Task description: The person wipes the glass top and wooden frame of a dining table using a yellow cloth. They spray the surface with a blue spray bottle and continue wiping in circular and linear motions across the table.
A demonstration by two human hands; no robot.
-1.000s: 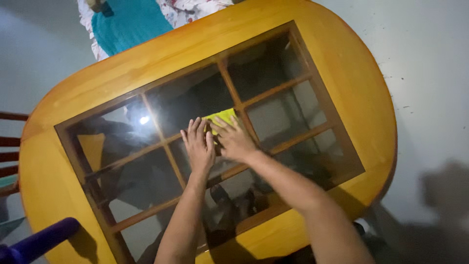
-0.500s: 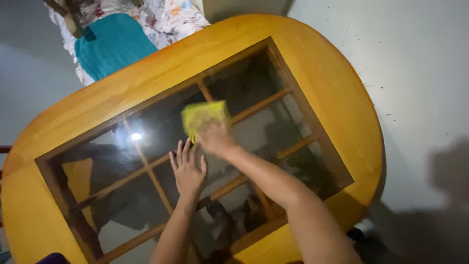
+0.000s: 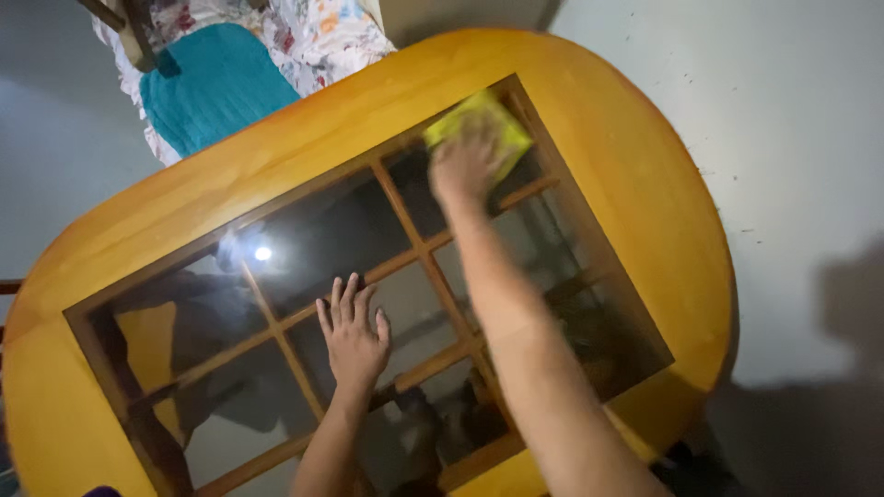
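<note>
An oval wooden table [image 3: 635,184] with a glass top [image 3: 322,235] divided by wooden bars fills the view. My right hand [image 3: 465,166] presses a yellow cloth [image 3: 488,124] onto the glass near the far corner of the pane frame. The hand is blurred. My left hand [image 3: 353,336] lies flat on the glass near the middle, fingers spread, holding nothing. A bright light spot reflects in the glass to its left.
A teal cushion [image 3: 212,87] and a flowered fabric [image 3: 318,32] sit beyond the table's far edge. Grey floor [image 3: 792,138] lies to the right. A dark wooden chair part [image 3: 11,287] shows at the left edge.
My right hand has slid the yellow cloth from the middle of the glass to the far corner. My left hand stayed flat on the glass.
</note>
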